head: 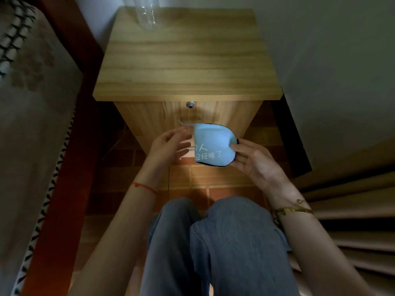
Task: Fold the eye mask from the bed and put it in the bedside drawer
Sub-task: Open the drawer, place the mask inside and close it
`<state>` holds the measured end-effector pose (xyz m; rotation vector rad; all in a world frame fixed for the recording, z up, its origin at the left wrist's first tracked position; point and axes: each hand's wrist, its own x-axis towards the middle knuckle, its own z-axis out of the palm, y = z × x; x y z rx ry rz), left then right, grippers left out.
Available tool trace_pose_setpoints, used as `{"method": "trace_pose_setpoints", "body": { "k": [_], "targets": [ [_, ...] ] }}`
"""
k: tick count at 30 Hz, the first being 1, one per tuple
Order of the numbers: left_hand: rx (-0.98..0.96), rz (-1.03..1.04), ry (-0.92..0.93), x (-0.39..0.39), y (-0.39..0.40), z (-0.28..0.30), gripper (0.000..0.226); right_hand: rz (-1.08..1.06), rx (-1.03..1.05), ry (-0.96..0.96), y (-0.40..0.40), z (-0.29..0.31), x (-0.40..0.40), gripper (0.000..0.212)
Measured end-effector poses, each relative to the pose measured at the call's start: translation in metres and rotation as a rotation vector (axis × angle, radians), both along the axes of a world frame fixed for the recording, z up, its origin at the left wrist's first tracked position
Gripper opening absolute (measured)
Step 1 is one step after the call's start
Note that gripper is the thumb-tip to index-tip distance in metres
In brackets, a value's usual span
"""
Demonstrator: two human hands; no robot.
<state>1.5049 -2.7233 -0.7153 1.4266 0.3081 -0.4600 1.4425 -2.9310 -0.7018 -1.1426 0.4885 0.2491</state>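
A light-blue eye mask (210, 144) with black trim and white lettering is folded in half and held in front of the wooden bedside cabinet (186, 60). My right hand (254, 161) pinches its right edge between thumb and fingers. Just left of the mask, my left hand (168, 144) hovers with fingers spread; whether it touches the mask or its strap I cannot tell. The drawer front (188, 116) with a round metal knob (189, 104) is shut, directly behind the mask.
A clear plastic bottle (147, 11) stands at the back of the cabinet top. The bed (32, 124) with a patterned cover runs along the left. My knees in blue jeans (213, 242) are below the hands. A wall and curtain folds (352, 221) lie right.
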Motion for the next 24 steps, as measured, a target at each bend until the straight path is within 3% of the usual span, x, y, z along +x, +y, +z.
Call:
{"method": "trace_pose_setpoints", "body": {
  "k": [5,7,10,18,24],
  "targets": [
    [0.064,-0.053,0.156,0.039,-0.014,-0.037,0.048,0.009,-0.003,0.024,-0.002,-0.006,0.002,0.023],
    [0.053,-0.039,0.199,0.049,-0.02,-0.047,0.044,0.005,0.005,0.032,-0.001,-0.008,0.003,0.019],
    [0.03,0.036,0.162,0.059,-0.027,-0.053,0.018,-0.009,0.006,0.046,0.0,-0.008,0.005,0.017],
    [-0.017,0.153,0.163,0.065,-0.04,-0.049,0.029,-0.043,0.017,0.049,0.002,-0.007,0.001,0.026],
    [-0.015,0.152,0.158,0.059,-0.042,-0.044,0.022,-0.076,0.034,0.056,0.002,-0.004,-0.008,0.031]
  ]
}}
